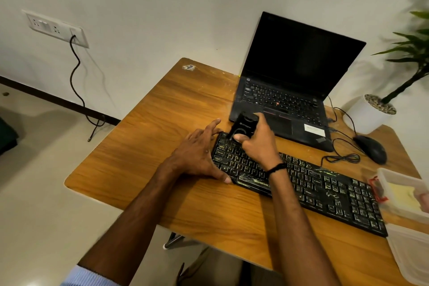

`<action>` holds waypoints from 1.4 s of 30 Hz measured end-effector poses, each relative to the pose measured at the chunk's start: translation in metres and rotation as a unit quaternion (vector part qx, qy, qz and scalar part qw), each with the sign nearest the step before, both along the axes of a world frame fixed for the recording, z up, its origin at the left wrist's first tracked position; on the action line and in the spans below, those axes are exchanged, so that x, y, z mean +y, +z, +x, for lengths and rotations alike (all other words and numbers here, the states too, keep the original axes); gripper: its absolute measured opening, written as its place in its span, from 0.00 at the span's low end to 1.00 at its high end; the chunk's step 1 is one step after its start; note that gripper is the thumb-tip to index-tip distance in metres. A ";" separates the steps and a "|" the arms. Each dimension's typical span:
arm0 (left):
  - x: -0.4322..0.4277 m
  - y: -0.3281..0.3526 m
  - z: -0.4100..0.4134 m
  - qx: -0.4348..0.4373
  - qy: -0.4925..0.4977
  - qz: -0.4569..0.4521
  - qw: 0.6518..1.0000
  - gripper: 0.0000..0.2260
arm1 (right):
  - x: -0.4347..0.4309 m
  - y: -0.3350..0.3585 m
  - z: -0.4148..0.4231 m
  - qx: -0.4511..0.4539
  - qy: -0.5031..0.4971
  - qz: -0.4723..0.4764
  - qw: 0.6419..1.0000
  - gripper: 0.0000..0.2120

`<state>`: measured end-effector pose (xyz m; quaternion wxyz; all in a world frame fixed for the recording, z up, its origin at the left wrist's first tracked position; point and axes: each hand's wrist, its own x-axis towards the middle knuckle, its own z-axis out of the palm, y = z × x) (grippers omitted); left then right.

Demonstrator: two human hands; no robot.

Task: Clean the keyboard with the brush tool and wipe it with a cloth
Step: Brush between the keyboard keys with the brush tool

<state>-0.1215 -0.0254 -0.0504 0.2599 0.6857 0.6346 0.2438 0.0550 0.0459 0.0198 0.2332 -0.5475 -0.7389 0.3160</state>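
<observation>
Black plastic keyboard (325, 190) speckled with pale yellow dust, on an orange-brown wood-grain desk (151, 134). Behind the keyboard, a matte black open laptop (301, 65) and a glossy black handheld brush tool (243, 125).

**Bare Forearms, a Blue Sleeve, a Black Wristband**

Both forearms were bare. A pale blue, finely ribbed fabric sleeve (89, 276) covered the upper part of the left arm. A thin black cord band (276, 167) circled the wrist just behind the right hand (257, 144).
</observation>
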 end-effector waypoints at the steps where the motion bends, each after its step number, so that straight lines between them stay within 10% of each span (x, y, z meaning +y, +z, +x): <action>1: 0.000 0.000 0.000 -0.002 -0.001 0.000 1.000 0.71 | 0.001 -0.002 -0.002 0.006 0.003 0.000 1.000 0.32; 9: 0.003 -0.002 -0.001 0.001 0.000 -0.011 1.000 0.72 | 0.007 0.004 0.043 -0.048 -0.142 0.045 0.988 0.34; 42: 0.002 0.000 -0.001 0.007 -0.001 0.001 1.000 0.72 | 0.017 -0.009 -0.007 -0.015 0.020 0.088 0.996 0.29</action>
